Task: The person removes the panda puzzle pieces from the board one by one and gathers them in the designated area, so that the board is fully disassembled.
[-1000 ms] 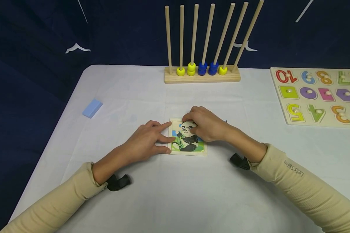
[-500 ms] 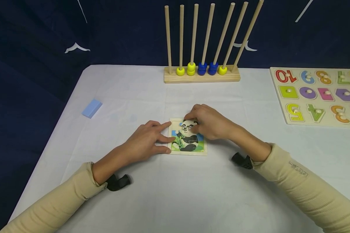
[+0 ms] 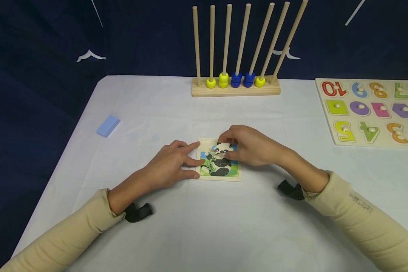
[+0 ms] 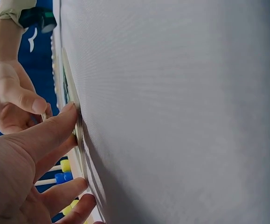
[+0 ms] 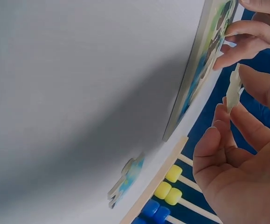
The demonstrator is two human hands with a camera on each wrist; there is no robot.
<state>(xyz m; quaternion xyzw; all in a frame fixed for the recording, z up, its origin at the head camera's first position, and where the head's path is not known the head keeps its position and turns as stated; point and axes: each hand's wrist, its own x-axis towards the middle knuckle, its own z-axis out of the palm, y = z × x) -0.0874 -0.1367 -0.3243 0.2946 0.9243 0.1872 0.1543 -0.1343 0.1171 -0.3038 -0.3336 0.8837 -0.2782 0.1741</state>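
A small square panda jigsaw puzzle (image 3: 219, 172) lies in its wooden tray, a bare patch showing at its upper left. My left hand (image 3: 171, 164) rests at the tray's left edge, fingers spread and fairly straight, fingertips on the frame. Over the puzzle's upper right, my right hand (image 3: 253, 145) pinches a puzzle piece (image 3: 222, 148) showing the panda's face between thumb and fingers. The right wrist view shows this piece edge-on, raised off the tray. A loose blue-and-white puzzle piece (image 5: 126, 181) lies on the tablecloth, hidden behind the right hand in the head view.
A wooden bead abacus (image 3: 236, 90) with upright rods stands at the back of the white-covered table (image 3: 204, 226). A number-and-shape peg board (image 3: 353, 117) lies at the right, a light blue block (image 3: 108, 126) at the left.
My right hand has drawn back slightly to the right, with the panda-face piece shifting and tilting in its fingers. The left hand has stayed on the tray edge.
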